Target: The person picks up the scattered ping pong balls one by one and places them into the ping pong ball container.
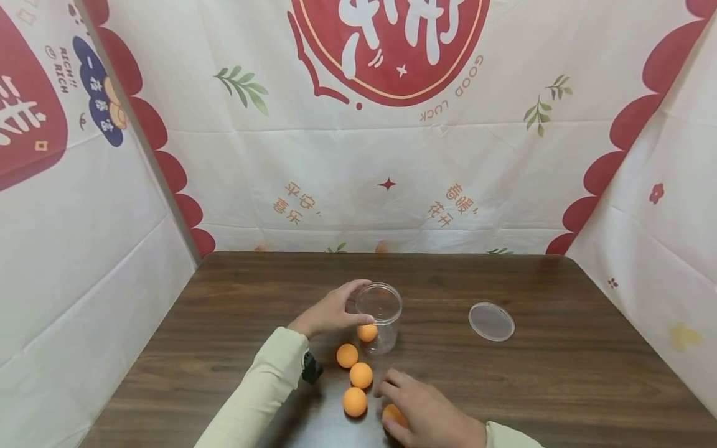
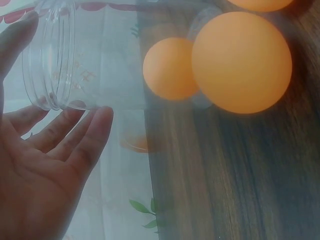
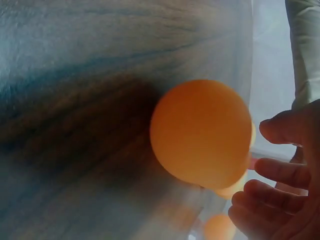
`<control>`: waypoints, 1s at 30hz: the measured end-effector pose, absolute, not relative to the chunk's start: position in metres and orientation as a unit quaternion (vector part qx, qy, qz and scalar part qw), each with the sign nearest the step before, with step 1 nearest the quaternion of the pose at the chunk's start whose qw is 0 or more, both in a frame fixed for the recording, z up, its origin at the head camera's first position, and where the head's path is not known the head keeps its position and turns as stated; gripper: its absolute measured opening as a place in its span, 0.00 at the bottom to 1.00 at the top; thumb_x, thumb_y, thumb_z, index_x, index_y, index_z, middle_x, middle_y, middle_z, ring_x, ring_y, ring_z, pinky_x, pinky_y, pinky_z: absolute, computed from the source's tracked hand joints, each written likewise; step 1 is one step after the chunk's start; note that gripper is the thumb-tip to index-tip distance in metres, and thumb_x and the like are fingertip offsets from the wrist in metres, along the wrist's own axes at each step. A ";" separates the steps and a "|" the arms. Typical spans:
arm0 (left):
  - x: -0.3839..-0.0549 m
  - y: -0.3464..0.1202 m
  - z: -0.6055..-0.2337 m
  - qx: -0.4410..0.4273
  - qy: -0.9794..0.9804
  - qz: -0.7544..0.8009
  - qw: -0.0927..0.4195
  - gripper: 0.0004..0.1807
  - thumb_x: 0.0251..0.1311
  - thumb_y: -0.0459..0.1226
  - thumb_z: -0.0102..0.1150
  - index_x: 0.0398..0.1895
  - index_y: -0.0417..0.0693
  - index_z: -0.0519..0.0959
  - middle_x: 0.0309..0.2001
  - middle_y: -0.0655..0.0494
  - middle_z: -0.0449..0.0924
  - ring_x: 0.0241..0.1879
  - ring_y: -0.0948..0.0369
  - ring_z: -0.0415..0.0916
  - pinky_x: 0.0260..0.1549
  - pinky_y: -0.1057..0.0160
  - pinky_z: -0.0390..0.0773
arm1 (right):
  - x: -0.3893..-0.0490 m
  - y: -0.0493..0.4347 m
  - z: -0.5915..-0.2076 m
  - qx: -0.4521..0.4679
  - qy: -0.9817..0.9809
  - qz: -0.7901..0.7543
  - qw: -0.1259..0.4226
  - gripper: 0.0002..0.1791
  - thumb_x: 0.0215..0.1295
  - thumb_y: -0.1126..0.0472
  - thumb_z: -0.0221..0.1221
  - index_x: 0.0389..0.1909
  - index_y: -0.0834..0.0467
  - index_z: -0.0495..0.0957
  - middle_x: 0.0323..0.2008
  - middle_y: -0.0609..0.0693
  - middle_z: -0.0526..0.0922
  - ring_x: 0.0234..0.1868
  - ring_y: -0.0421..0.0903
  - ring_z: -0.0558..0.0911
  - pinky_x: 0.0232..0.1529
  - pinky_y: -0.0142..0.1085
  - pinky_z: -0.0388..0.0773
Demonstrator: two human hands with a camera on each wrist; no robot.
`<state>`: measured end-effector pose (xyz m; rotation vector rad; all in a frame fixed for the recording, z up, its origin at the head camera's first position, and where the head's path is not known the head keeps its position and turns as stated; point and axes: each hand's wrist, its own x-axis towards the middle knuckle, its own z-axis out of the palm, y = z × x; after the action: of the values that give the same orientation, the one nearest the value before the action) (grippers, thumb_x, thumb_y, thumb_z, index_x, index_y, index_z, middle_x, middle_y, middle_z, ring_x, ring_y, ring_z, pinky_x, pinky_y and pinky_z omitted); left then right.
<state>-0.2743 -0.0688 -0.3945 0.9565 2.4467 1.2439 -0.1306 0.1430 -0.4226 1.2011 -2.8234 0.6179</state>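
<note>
My left hand (image 1: 335, 309) holds a clear plastic jar (image 1: 386, 336) near its rim, thumb on one side and fingers on the other. The jar stands upright on the table with its mouth uncovered. One orange ball (image 1: 366, 333) shows below the left thumb against the jar's side; whether it is inside, I cannot tell. More orange balls (image 1: 355, 402) lie in a loose row before the jar. Over the nearest ball (image 3: 200, 132) hovers my right hand (image 1: 422, 407), fingers loosely bent. The right wrist view shows a gap between that ball and the thumb.
A round clear lid (image 1: 492, 322) lies flat on the brown wooden table (image 1: 560, 373), right of the jar. Printed white cloth (image 1: 347, 162) hangs behind the table and along both sides. A dark band (image 1: 311, 367) sits on the left wrist.
</note>
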 end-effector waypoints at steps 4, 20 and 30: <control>-0.274 -0.069 -0.394 0.329 0.834 0.428 0.117 0.41 0.58 0.45 0.64 0.71 0.46 0.57 0.68 0.46 0.63 0.63 0.48 0.67 0.55 0.50 0.73 | -0.131 0.142 -0.425 0.384 -0.906 0.179 -0.009 0.15 0.59 0.56 0.62 0.47 0.53 0.77 0.43 0.40 0.73 0.37 0.30 0.70 0.34 0.25 0.73; -0.273 -0.069 -0.391 0.326 0.839 0.422 0.106 0.40 0.57 0.45 0.65 0.71 0.46 0.58 0.66 0.45 0.66 0.62 0.49 0.68 0.56 0.48 0.73 | -0.135 0.135 -0.425 0.328 -0.923 0.168 -0.111 0.10 0.59 0.52 0.64 0.41 0.48 0.79 0.38 0.35 0.73 0.32 0.29 0.68 0.32 0.28 0.72; -0.271 -0.069 -0.394 0.328 0.838 0.423 0.105 0.41 0.57 0.46 0.65 0.71 0.46 0.58 0.66 0.44 0.66 0.63 0.47 0.66 0.57 0.47 0.71 | -0.142 0.139 -0.405 0.381 -0.909 0.165 0.038 0.08 0.57 0.58 0.64 0.37 0.53 0.79 0.36 0.41 0.76 0.33 0.31 0.71 0.30 0.27 0.74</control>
<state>-0.2714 -0.0691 -0.3936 0.9663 2.4707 1.2485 -0.1420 0.1387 -0.4055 1.1695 -2.7878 0.5072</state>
